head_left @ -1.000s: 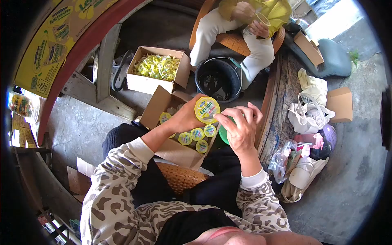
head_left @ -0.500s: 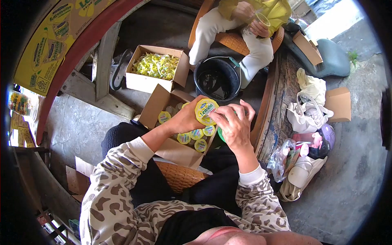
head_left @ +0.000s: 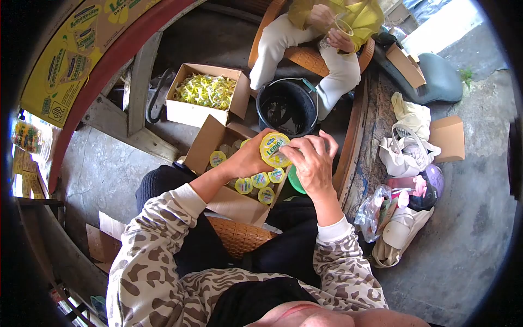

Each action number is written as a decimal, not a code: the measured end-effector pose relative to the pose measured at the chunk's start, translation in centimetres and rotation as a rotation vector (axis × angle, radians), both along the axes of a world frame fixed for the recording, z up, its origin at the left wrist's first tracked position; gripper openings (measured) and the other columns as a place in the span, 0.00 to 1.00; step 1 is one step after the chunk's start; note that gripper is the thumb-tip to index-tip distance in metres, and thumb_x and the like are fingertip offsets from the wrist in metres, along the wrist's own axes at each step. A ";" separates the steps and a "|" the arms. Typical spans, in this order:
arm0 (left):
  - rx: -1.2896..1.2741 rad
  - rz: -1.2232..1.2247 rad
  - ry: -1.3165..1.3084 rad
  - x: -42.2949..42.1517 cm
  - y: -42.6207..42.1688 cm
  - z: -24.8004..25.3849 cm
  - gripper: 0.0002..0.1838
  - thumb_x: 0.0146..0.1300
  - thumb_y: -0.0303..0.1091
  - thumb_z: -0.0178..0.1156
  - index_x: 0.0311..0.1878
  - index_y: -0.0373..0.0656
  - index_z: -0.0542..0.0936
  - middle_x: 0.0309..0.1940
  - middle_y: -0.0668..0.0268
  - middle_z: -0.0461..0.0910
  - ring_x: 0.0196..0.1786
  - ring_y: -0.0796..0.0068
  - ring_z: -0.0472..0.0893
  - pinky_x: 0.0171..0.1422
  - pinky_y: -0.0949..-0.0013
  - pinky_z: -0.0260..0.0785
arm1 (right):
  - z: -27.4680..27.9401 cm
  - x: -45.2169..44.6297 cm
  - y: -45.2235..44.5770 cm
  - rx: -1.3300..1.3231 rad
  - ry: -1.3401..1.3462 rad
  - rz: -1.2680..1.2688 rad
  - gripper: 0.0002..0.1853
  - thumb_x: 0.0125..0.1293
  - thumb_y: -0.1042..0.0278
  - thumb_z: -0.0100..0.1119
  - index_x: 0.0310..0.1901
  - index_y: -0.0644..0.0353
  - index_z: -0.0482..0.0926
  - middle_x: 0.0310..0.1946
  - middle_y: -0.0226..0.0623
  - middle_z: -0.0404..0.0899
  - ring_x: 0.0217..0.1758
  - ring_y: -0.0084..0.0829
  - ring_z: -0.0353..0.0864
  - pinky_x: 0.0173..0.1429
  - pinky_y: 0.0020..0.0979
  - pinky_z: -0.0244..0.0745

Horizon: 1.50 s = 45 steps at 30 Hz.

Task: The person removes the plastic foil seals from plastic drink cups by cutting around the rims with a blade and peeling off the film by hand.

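Note:
My left hand [head_left: 248, 161] is wrapped round a cup with a yellow and white lemon lid [head_left: 274, 148], holding it lid up above an open cardboard box. My right hand [head_left: 311, 163] touches the lid's right side with thumb and index finger pressed together; the other fingers are raised. Whatever lies between those fingertips is too small to make out. Below, the cardboard box [head_left: 238, 206] contains several similar lidded cups [head_left: 243, 186]. Part of a green round object [head_left: 296, 180] shows beside the box, under my right hand.
A box [head_left: 196, 113] of yellow strips stands beyond, beside a black bucket [head_left: 287, 108]. Opposite, a co-worker in a yellow top [head_left: 364, 16] holds a clear cup [head_left: 342, 27]. Bags [head_left: 408, 152] and a helmet [head_left: 433, 182] lie at right; a red-edged frame curves at left.
My right hand has moved slightly left over the lid, and its fingertips have shifted inward from the rim. My left hand still holds the cup. The whole view has shifted slightly.

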<state>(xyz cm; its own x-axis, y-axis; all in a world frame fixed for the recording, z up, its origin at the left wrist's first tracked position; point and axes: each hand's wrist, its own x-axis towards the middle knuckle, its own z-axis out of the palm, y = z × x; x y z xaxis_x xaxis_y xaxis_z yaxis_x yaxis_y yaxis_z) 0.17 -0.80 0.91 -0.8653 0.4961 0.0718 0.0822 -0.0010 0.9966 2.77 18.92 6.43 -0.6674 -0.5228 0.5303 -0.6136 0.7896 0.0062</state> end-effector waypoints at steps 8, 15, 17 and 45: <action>-0.019 0.007 0.008 0.0 0.1 0.1 0.36 0.48 0.30 0.77 0.61 0.42 0.70 0.53 0.61 0.80 0.56 0.73 0.79 0.63 0.66 0.71 | -0.4 0.0 -0.1 0.009 0.003 -0.009 0.09 0.56 0.66 0.64 0.40 0.44 0.86 0.41 0.16 0.78 0.52 0.23 0.75 0.73 0.47 0.57; 0.010 -0.003 -0.019 -0.2 0.2 0.0 0.38 0.48 0.30 0.77 0.62 0.41 0.69 0.53 0.61 0.79 0.57 0.73 0.79 0.65 0.66 0.70 | 0.4 -0.6 1.2 -0.012 0.052 -0.077 0.09 0.56 0.67 0.64 0.39 0.44 0.85 0.40 0.17 0.78 0.51 0.24 0.76 0.72 0.47 0.57; -0.014 -0.021 -0.029 -0.1 0.2 0.3 0.40 0.46 0.25 0.74 0.65 0.41 0.67 0.55 0.61 0.77 0.60 0.72 0.77 0.68 0.66 0.68 | 0.4 -0.7 1.5 -0.007 0.055 -0.090 0.09 0.56 0.68 0.64 0.39 0.44 0.85 0.40 0.17 0.78 0.50 0.24 0.76 0.72 0.48 0.58; -0.723 0.227 -0.044 -16.9 6.5 -15.9 0.30 0.46 0.40 0.79 0.51 0.38 0.81 0.43 0.59 0.87 0.45 0.63 0.86 0.49 0.60 0.75 | -3.4 -3.0 6.8 -0.552 -0.140 -0.340 0.07 0.61 0.75 0.65 0.37 0.48 0.84 0.36 0.25 0.77 0.46 0.33 0.76 0.57 0.39 0.64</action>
